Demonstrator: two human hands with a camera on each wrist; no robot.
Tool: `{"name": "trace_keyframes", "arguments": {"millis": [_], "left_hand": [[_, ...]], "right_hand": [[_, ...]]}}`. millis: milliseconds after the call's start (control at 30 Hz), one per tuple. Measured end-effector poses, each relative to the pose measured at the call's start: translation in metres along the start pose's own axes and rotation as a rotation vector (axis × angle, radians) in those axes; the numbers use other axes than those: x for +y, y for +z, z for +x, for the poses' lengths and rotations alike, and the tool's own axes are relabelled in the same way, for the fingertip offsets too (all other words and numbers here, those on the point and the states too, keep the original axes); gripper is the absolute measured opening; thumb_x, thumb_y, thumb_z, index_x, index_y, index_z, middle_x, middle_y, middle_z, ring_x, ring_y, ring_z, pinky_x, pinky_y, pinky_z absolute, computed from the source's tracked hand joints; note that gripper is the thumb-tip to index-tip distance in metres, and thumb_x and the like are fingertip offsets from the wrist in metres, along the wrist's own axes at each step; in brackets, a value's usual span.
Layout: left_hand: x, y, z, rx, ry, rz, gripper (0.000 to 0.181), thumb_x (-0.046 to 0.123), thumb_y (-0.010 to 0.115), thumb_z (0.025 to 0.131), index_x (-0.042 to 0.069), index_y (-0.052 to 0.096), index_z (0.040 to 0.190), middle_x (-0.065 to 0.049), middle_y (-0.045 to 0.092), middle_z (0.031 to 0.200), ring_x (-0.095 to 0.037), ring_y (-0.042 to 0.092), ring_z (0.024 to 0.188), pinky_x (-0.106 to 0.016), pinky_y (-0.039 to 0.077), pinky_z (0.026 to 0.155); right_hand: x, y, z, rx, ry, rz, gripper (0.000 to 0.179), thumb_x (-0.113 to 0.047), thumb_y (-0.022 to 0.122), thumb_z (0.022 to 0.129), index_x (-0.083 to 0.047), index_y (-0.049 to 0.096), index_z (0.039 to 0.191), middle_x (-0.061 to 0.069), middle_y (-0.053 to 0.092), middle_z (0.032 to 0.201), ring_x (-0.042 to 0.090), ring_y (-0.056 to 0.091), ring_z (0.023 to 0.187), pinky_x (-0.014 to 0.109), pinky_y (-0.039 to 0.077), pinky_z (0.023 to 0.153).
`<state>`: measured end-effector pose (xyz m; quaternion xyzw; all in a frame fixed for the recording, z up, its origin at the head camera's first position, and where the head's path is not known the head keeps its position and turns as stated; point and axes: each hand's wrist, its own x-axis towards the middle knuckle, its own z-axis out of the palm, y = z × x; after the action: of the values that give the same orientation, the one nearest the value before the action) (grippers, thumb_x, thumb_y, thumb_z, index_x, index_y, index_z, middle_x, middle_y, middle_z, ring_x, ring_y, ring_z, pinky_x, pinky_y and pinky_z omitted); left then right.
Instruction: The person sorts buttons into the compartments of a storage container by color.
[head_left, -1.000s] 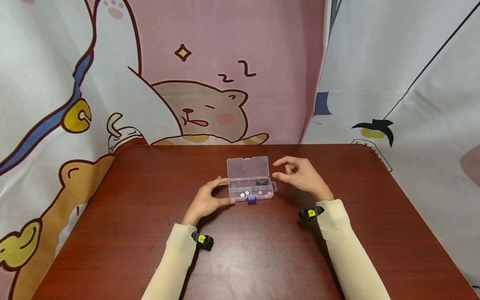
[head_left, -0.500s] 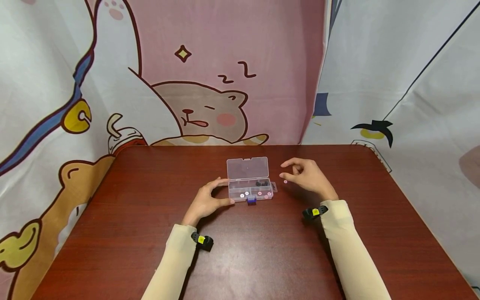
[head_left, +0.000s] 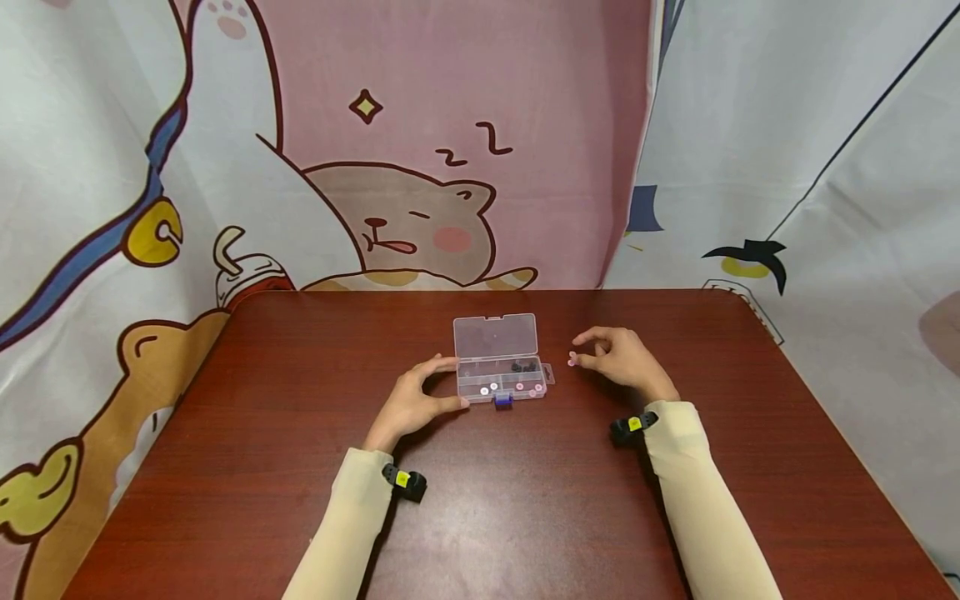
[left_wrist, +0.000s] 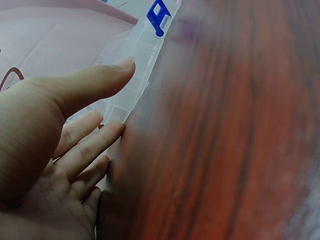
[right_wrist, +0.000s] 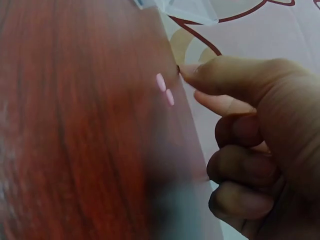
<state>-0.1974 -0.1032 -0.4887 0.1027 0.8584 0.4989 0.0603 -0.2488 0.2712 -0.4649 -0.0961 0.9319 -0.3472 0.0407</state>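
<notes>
A clear plastic compartment box [head_left: 480, 375] with its lid raised sits on the table, a blue latch [head_left: 503, 402] at its front. My left hand [head_left: 408, 406] holds the box's left end, thumb at the front corner and a finger at the back corner. Inside lie white discs [head_left: 484, 391], pink discs [head_left: 520, 387] and small black pieces [head_left: 517, 367]. To the right of the box, my right hand [head_left: 622, 358] hovers with thumb and forefinger apart. Two small pink discs [right_wrist: 161, 82] show on the table beside its thumb tip; the other fingers are curled in.
A hanging tab [head_left: 549, 373] sticks out from the box's right end. The brown wooden table [head_left: 495, 517] extends around both arms. Behind it hangs a printed cloth [head_left: 570, 167] with cartoon animals.
My right hand has moved right, away from the box. One pink disc came into view below its thumb, then a second. My left hand and the box stay put.
</notes>
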Motion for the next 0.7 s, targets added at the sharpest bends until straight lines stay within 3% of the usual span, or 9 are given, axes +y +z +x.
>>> {"name": "trace_keyframes", "arguments": {"millis": [433, 700], "left_hand": [[0.001, 0.0, 0.0, -0.003, -0.005, -0.002, 0.066, 0.029, 0.092, 0.076, 0.024, 0.066, 0.136, -0.008, 0.051, 0.156, -0.025, 0.036, 0.154, -0.052, 0.029, 0.125], [0.0, 0.0, 0.0, -0.006, -0.015, -0.001, 0.066, 0.029, 0.092, 0.076, 0.025, 0.066, 0.136, -0.007, 0.05, 0.158, -0.024, 0.036, 0.154, -0.052, 0.028, 0.125]], "right_hand": [[0.009, 0.01, 0.004, 0.056, 0.082, -0.045, 0.022, -0.025, 0.079, 0.09, -0.016, 0.079, 0.11, -0.002, 0.045, 0.058, 0.014, 0.041, 0.053, 0.026, 0.032, 0.049], [0.006, 0.014, 0.004, 0.079, 0.116, -0.035, 0.02, -0.034, 0.082, 0.088, -0.02, 0.082, 0.103, 0.002, 0.056, 0.067, 0.019, 0.046, 0.062, 0.03, 0.036, 0.055]]}}
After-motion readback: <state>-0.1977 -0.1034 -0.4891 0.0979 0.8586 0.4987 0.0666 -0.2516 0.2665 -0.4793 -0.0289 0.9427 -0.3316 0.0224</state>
